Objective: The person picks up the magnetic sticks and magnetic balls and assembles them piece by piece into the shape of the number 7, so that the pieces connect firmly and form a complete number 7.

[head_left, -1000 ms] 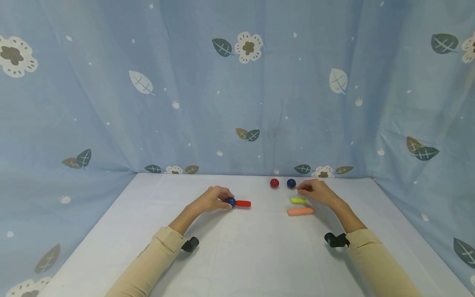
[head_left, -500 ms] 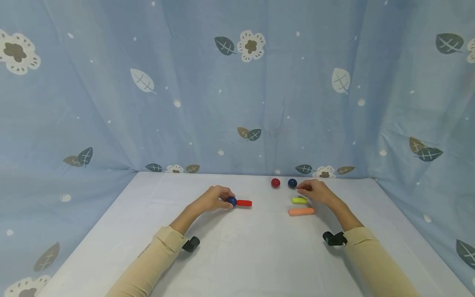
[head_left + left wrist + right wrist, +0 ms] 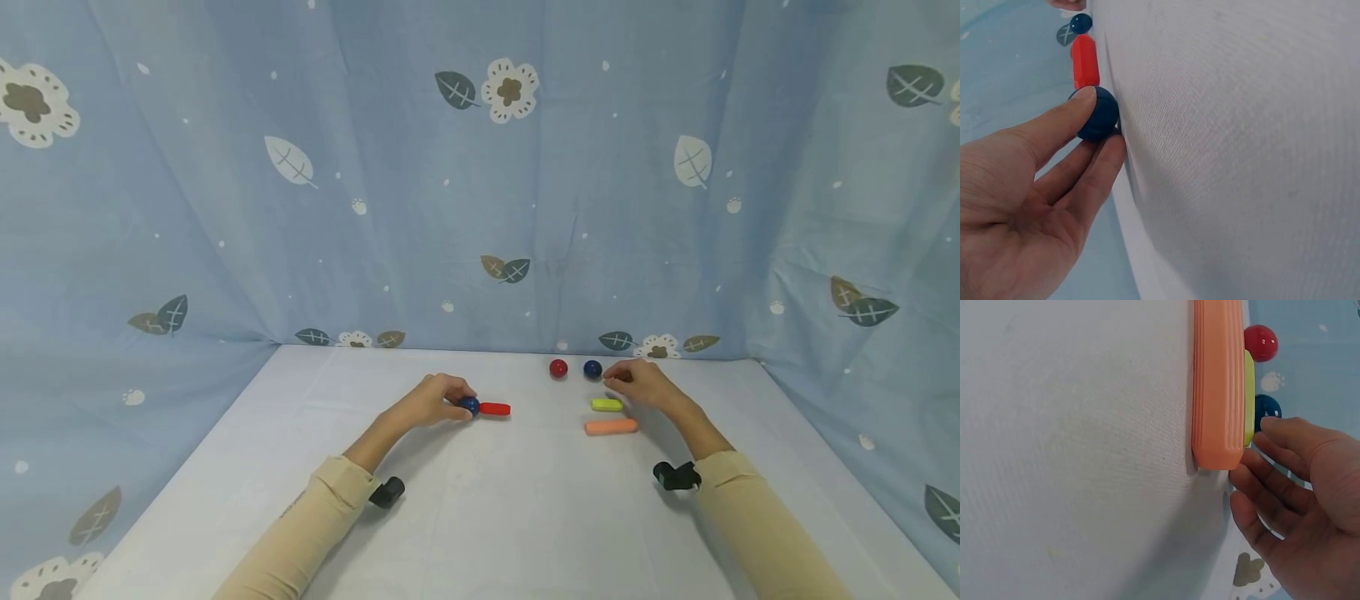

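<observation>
On the left side of the table, my left hand [image 3: 431, 402] pinches a dark blue ball [image 3: 1100, 115] between thumb and fingers. A short red rod [image 3: 495, 409] extends from that ball to the right, end against it. My right hand [image 3: 643, 385] hovers beside a second blue ball [image 3: 592, 369] at the back, its fingers loosely bent and nothing between them. In the right wrist view the thumb tip overlaps this ball [image 3: 1266, 412]. Just in front of the right hand lies a short yellow-green rod [image 3: 607, 405], and nearer still a longer orange ridged rod [image 3: 611, 427].
A red ball [image 3: 558, 368] sits left of the second blue ball, near the table's back edge. The white-covered table [image 3: 510, 517] ends at a blue patterned curtain [image 3: 420, 208]. A black camera is strapped at each wrist.
</observation>
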